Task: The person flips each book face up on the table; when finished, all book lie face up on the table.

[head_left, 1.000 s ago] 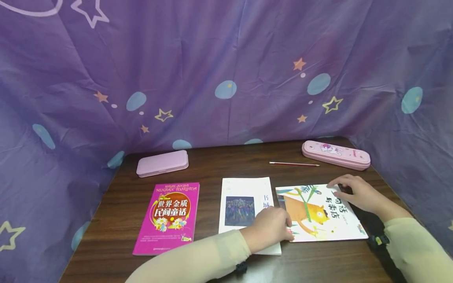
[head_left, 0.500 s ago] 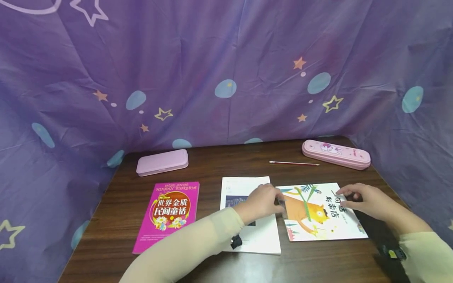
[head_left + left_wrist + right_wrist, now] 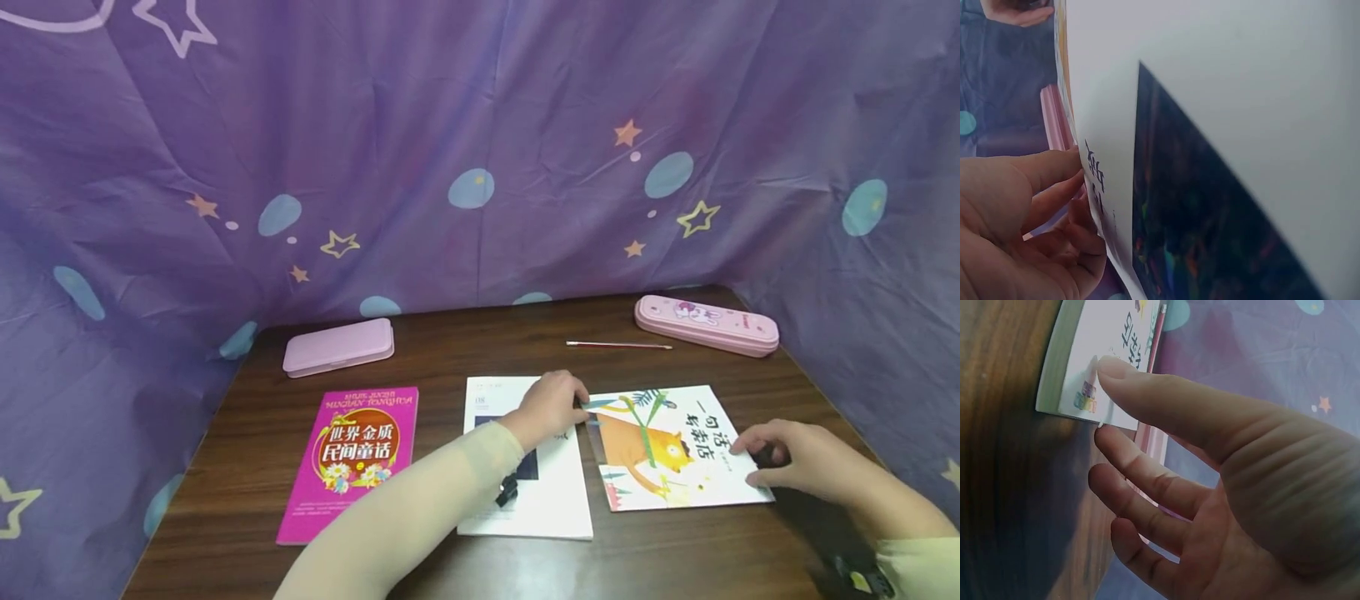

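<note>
The picture book [image 3: 675,450] with an orange animal on its cover lies flat at the right of the table. Over the upper right part of the white book [image 3: 551,508] is my left hand [image 3: 551,408], its fingertips near the picture book's upper left corner. The left wrist view shows its bent fingers [image 3: 1079,244] at the white cover's edge; whether they pinch anything is unclear. My right hand [image 3: 810,462] is at the picture book's right edge. In the right wrist view its thumb overlaps the cover near a corner, and the other fingers are spread, loosely bent.
A magenta book [image 3: 352,467] lies at the left. Behind the books are a plain pink case [image 3: 339,347], a thin red pencil [image 3: 618,345] and a pink pencil case [image 3: 705,325] with a rabbit. Purple cloth [image 3: 420,150] hangs around the dark wooden table [image 3: 240,467].
My left hand has moved from the picture book's lower left corner up to its upper left corner. My right hand has slid down along the right edge. The books look unmoved.
</note>
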The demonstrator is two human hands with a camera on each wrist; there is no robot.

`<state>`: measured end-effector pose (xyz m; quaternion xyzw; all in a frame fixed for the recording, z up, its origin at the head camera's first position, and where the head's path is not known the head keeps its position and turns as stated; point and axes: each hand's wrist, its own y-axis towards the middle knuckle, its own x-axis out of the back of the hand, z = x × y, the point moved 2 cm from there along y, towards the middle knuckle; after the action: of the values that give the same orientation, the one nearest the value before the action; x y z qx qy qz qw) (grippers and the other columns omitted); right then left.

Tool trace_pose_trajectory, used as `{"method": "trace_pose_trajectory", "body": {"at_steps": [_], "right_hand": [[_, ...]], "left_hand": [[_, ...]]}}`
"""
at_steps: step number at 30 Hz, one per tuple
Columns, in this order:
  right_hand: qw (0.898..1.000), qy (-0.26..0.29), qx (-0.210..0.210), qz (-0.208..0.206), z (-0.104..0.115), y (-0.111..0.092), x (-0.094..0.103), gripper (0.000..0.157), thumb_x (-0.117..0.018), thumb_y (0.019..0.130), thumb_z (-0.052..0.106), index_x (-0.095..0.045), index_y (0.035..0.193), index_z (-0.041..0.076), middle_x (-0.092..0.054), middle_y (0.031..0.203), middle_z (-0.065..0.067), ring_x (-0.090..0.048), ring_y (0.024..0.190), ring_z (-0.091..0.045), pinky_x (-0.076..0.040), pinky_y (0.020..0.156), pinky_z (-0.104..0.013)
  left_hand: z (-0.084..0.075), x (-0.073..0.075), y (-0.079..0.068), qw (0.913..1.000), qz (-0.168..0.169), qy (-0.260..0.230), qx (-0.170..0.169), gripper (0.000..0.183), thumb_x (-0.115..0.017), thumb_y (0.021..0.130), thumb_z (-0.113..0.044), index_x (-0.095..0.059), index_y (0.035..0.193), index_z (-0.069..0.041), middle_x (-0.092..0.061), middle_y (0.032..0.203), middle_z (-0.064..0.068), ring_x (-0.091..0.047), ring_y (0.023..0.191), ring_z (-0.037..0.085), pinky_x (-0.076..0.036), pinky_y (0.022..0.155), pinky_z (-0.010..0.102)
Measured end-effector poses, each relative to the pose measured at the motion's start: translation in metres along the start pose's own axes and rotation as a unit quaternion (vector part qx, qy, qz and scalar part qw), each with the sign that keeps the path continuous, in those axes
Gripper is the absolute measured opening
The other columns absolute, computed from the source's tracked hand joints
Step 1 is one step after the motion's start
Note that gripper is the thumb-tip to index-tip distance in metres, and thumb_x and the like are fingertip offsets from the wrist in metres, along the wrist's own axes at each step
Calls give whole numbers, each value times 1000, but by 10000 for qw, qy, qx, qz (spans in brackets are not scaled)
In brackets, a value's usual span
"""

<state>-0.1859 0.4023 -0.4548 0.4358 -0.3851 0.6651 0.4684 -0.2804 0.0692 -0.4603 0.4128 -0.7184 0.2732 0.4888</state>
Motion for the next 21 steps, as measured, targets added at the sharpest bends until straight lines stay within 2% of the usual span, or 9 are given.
{"method": "trace_pose_trajectory", "body": {"at_steps": [6, 14, 21], "right_hand": [[9998, -37, -123, -148, 2, -5, -3, 39, -94, 69, 31, -77, 102, 20, -67, 93, 7, -47, 74, -1, -40, 62, -25], [9988, -65, 102, -482, 3, -10, -6, 47, -98, 60, 35, -77, 100, 22, -63, 88, 12, -43, 72, 3, -37, 62, -24], [9995, 69, -72, -297, 2, -8, -4, 48, -97, 62, 34, -77, 103, 20, -65, 92, 8, -45, 75, 1, -37, 63, -25]], "left_hand": [[1, -2, 2, 9998, -59, -138, 150, 20, -83, 89, -31, -81, 107, -22, -75, 112, -7, -67, 109, 11, -52, 96, 24], [0, -1, 1, 9996, -94, -217, 176, 21, -84, 88, -31, -81, 106, -22, -75, 111, -7, -67, 108, 10, -52, 95, 24], [1, 0, 0, 9994, -133, -300, 109, 21, -85, 87, -30, -81, 105, -20, -77, 109, -9, -69, 104, 9, -53, 91, 22]]}}
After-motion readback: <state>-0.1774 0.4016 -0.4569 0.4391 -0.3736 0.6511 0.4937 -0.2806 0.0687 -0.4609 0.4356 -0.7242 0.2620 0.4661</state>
